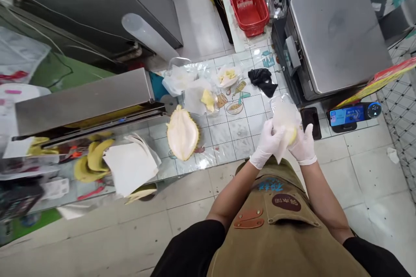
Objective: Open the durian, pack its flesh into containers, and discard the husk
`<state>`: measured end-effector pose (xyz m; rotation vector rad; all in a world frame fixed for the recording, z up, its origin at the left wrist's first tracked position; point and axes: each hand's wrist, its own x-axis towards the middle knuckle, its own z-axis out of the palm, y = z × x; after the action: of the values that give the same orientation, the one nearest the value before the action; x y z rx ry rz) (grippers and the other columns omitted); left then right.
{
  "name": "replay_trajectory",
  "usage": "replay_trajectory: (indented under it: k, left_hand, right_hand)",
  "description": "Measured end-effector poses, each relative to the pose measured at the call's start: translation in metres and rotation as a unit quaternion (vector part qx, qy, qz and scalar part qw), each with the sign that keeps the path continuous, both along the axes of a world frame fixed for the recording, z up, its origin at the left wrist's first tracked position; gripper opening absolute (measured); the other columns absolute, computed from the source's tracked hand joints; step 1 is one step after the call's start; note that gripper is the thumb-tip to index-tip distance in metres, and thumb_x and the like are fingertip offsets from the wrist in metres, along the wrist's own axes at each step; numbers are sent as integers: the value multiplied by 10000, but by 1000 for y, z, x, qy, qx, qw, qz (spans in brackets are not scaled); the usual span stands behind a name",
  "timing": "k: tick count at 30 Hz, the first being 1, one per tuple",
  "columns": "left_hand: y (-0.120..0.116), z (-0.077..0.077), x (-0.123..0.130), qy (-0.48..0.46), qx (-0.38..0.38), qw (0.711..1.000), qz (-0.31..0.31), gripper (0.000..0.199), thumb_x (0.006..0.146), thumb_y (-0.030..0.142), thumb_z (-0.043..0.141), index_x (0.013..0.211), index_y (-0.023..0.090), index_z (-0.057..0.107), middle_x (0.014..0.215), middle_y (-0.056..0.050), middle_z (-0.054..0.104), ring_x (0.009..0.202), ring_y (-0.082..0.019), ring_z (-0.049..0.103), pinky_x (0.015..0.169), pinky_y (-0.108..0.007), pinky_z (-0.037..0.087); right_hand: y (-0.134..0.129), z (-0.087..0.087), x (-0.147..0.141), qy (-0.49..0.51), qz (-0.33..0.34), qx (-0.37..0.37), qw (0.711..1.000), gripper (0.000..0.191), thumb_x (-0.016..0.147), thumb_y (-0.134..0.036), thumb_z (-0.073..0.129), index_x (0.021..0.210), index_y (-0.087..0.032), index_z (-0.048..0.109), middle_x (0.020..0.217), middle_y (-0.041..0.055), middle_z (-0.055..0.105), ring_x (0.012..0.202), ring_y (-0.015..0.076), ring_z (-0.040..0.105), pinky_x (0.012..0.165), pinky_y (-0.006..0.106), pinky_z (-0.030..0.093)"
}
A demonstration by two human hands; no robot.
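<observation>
Head view: two white-gloved hands above a tiled counter [248,104], both closed around a clear plastic bundle [285,123] and holding it up between them, off the tiles. Left hand [266,143] curled against the bundle's lower side, fingers wrapped partway around. Right hand [303,145] pressed to the opposite side, fingers pointing up. Inside the plastic, a pale mass with a yellow patch [292,136] low down, its exact contents hard to tell through the cloudy film.

Probably light and soft, likely to dent under a hard squeeze, and slippery through the thin plastic. Safest hold: cupped from below with both palms, not pinched by the loose film at the top.

Just beyond the hands, a dark phone [310,121] and a crumpled black cloth [262,81]. Farther along the counter, a clear tray with yellow flesh [204,100] and a durian husk [182,134] lying pale side up. Off to the left, a stack of white paper [130,165] and a long metal sealer [84,104]. To the right, a steel scale [338,39].
</observation>
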<state>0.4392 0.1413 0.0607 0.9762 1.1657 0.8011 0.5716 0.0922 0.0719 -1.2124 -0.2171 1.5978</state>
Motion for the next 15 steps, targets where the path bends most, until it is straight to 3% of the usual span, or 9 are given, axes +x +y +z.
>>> replay_trajectory:
  k: [2, 4, 8, 11, 15]
  left_hand:
    - [-1, -3, 13, 126, 74, 989, 1, 317, 1025, 517, 740, 1077, 206, 711, 1171, -118, 723, 1229, -301, 662, 1136, -480, 552]
    - [2, -3, 25, 207, 124, 970, -10, 238, 1068, 449, 684, 1051, 211, 696, 1143, -127, 712, 1231, -319, 639, 1163, -523, 515]
    - [14, -3, 36, 270, 146, 952, 20, 236, 1116, 379, 597, 1241, 201, 690, 1281, -160, 726, 1285, -330, 642, 1201, -532, 484]
    - [21, -14, 30, 238, 112, 963, 57, 258, 1122, 295, 558, 1338, 204, 667, 1372, -158, 711, 1302, -289, 673, 1184, -469, 521]
    - [25, -42, 25, 210, -23, 972, 99, 331, 1014, 238, 747, 1317, 177, 629, 1282, -130, 720, 1043, -213, 730, 986, -354, 587]
  right_hand:
    - [-1, -3, 5, -26, -27, 13, 999, 936, 767, -990, 707, 1463, -363, 701, 1543, 64, 725, 1504, 373, 641, 1183, 549, 616]
    - [6, -9, 10, -78, -46, 17, 996, 909, 714, -849, 875, 1436, -324, 701, 1475, 87, 758, 1400, 371, 712, 1132, 517, 647]
    - [38, -20, 32, -171, -28, 0, 985, 824, 634, -634, 1012, 1309, -256, 727, 1291, 85, 816, 1194, 332, 791, 1073, 483, 668]
    - [70, -24, 52, -241, 42, 12, 969, 760, 666, -581, 988, 1292, -229, 742, 1290, 97, 814, 1178, 322, 782, 1071, 496, 662]
    - [103, -34, 58, -372, 131, 8, 919, 706, 638, -458, 968, 1266, -204, 768, 1313, 112, 807, 1220, 332, 749, 1146, 531, 608]
